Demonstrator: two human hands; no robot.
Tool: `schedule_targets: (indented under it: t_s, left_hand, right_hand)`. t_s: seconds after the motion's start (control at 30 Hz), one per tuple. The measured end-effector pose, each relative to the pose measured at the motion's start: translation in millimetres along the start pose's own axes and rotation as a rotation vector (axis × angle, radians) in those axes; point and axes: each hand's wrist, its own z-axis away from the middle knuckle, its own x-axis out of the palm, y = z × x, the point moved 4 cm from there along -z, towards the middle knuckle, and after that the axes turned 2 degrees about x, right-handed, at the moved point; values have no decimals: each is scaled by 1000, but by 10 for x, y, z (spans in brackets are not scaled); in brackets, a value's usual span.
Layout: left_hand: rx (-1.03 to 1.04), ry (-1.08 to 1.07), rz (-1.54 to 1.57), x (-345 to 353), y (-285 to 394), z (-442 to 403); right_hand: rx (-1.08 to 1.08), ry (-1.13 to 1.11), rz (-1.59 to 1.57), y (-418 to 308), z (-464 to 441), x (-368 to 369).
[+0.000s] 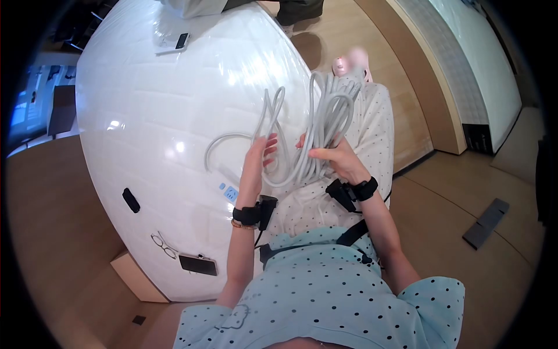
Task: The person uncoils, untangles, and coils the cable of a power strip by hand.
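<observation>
A thick bundle of pale grey extension cord [330,113] is gathered in loops above my lap. My right hand [340,158] is closed around the lower part of these loops, thumb across the front. To its left, my left hand [261,152] has curled fingers on a looser stretch of the same cord, and a couple of loops rise above it. One length curves from there onto the plastic-covered mattress. Beside my left forearm lies a white power strip [230,193] with blue sockets, partly hidden by the arm.
On the wrapped mattress [157,110] lie a black phone [198,264], glasses [163,246], a small black object [131,200] and a white device [174,45]. Another person's leg [299,10] shows at the top. A dark grey strip [486,224] lies on the floor at right.
</observation>
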Motion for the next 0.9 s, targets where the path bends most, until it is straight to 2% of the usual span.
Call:
schedule_targets:
  t_s: [0.1,0.2,0.3,0.4,0.5,0.6,0.7,0.8,0.9]
  left_hand:
    - [-145,-19,81,96,-301,-88]
    - [-29,-74,-22,240,-401,-128]
    - [234,-92,-142,366,-333,-62]
    - [451,257,-474,236,-600,-180]
    - [665,503,-612,287,38,136]
    - [281,152,-75,215,84,103]
    - [401,210,-528,239,49,62]
    - [-52,94,-83,275,44,91]
    - [173,41,156,274,159,129]
  right_hand:
    - [-10,-49,12,-41,21,30]
    - [-1,-96,-19,-4,7,29]
    - [12,-138,-141,-66,30,110]
    - [19,-161,-190,-56,19,141]
    - [-4,-125,-148,-17,38,96]
    - [0,-92,-150,23,80,59]
    - [-9,-62,-185,25,98,29]
    - [-24,-11,-172,-7,115,-19]
    - [-16,71,-107,6,110,-69]
